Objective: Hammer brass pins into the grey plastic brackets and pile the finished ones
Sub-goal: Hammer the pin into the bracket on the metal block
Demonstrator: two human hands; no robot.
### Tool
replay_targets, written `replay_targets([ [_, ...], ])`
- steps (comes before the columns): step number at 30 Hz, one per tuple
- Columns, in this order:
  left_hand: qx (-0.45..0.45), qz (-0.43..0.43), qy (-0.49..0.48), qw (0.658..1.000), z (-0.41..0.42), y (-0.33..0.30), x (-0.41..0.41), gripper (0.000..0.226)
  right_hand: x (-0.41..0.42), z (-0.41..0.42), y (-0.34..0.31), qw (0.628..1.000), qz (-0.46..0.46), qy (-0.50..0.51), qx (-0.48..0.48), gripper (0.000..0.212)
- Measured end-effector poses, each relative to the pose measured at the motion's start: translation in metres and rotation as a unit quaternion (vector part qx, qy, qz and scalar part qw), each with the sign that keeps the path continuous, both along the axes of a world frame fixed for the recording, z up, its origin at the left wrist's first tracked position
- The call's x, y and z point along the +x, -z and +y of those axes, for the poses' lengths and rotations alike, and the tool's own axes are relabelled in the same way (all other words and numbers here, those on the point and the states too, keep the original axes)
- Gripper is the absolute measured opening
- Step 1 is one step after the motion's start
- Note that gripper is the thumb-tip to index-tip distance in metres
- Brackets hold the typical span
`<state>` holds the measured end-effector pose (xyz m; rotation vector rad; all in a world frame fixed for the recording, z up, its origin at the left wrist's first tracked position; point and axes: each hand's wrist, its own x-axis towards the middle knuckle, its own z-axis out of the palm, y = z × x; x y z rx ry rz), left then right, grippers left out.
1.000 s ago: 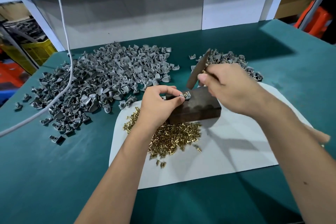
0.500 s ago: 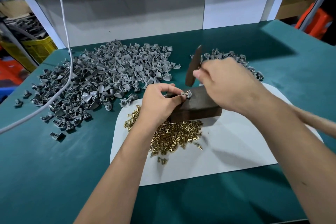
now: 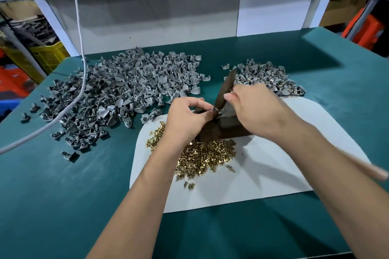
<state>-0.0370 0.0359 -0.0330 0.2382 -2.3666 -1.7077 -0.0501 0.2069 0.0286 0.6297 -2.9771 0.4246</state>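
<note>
From my feed, the hammer head (image 3: pixel 225 90) has dropped over the last second: it was raised and tilted above the dark block (image 3: pixel 229 127), and now its lower end sits on or right at the bracket (image 3: pixel 216 110) on the block's top near edge. I read that as a strike landing, so this pin is probably going home and the piece should soon join the finished ones.

My left hand (image 3: pixel 185 118) has not shifted; its thumb and fingers pinch the bracket and steady it on the block. My right hand (image 3: pixel 252 107) is wrapped tight around the hammer near its head, with the wooden handle (image 3: pixel 362 164) trailing back to the right, blurred.

No real containers on the tabletop (image 3: pixel 63 206). The white sheet (image 3: pixel 273 174) carries the block and the loose heap of brass pins (image 3: pixel 202 155). Unworked grey brackets (image 3: pixel 117 94) spread at left; the smaller finished pile (image 3: pixel 271 78) lies behind my right hand. A yellow crate (image 3: pixel 48 57) stands off the tabletop at left, contents unclear.
</note>
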Motion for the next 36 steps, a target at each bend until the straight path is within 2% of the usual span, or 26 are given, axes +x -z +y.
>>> replay_targets([
  [3,-0.009,0.013,0.003,1.000,-0.001,-0.001,-0.001,0.009,-0.008,0.008,-0.013,0.998,0.059,0.012,0.005,0.028],
  [5,-0.022,0.014,0.004,1.000,-0.001,-0.001,-0.001,0.009,-0.005,0.009,-0.011,0.990,0.117,0.024,-0.081,0.026],
  [7,-0.017,0.012,0.004,1.000,-0.001,0.001,-0.002,0.010,0.002,0.001,-0.002,0.994,0.078,0.015,-0.081,0.026],
  [9,-0.007,0.006,-0.001,1.000,0.000,0.001,-0.001,0.010,0.005,-0.004,0.002,1.000,0.010,0.001,-0.014,0.025],
  [12,-0.005,0.004,0.004,1.000,-0.002,-0.001,0.000,0.007,-0.006,0.003,-0.015,0.998,0.049,0.014,0.031,0.027],
  [15,-0.024,0.013,0.002,1.000,-0.002,-0.001,-0.001,0.009,-0.003,0.001,-0.014,0.992,0.107,0.032,-0.061,0.023],
  [19,-0.002,0.008,0.003,1.000,0.000,-0.001,0.000,0.020,0.005,-0.009,-0.002,1.000,0.013,-0.011,0.024,0.023],
  [21,0.000,0.010,0.005,1.000,0.000,-0.001,0.000,0.020,-0.002,-0.004,-0.013,0.998,0.042,-0.004,0.040,0.023],
  [23,-0.016,0.015,0.001,1.000,0.000,-0.001,0.000,0.014,-0.003,-0.003,-0.017,0.995,0.103,0.017,0.000,0.024],
  [25,-0.033,0.019,0.003,0.999,-0.001,-0.002,0.000,0.011,0.002,-0.006,-0.012,0.992,0.104,0.021,-0.063,0.027],
  [28,-0.013,0.010,0.007,1.000,0.000,-0.001,0.001,0.013,0.003,-0.006,-0.003,1.000,0.006,0.005,0.013,0.027],
  [30,-0.017,0.005,0.007,1.000,0.001,-0.002,0.001,0.009,-0.001,0.000,-0.013,0.999,0.020,0.017,0.044,0.027],
  [31,-0.020,0.007,0.004,1.000,0.000,-0.002,0.001,0.008,-0.003,0.001,-0.017,0.997,0.056,0.023,0.041,0.026],
  [33,-0.034,0.012,-0.002,0.999,-0.002,-0.002,0.000,0.008,-0.002,-0.001,-0.015,0.990,0.123,0.040,-0.047,0.026],
  [34,-0.038,0.013,-0.005,0.999,-0.002,-0.002,-0.001,0.008,0.001,-0.005,-0.012,0.990,0.116,0.036,-0.071,0.026],
  [36,-0.025,0.011,-0.004,1.000,-0.001,0.000,-0.001,0.009,0.005,-0.013,-0.002,0.999,0.047,0.006,-0.015,0.024],
])
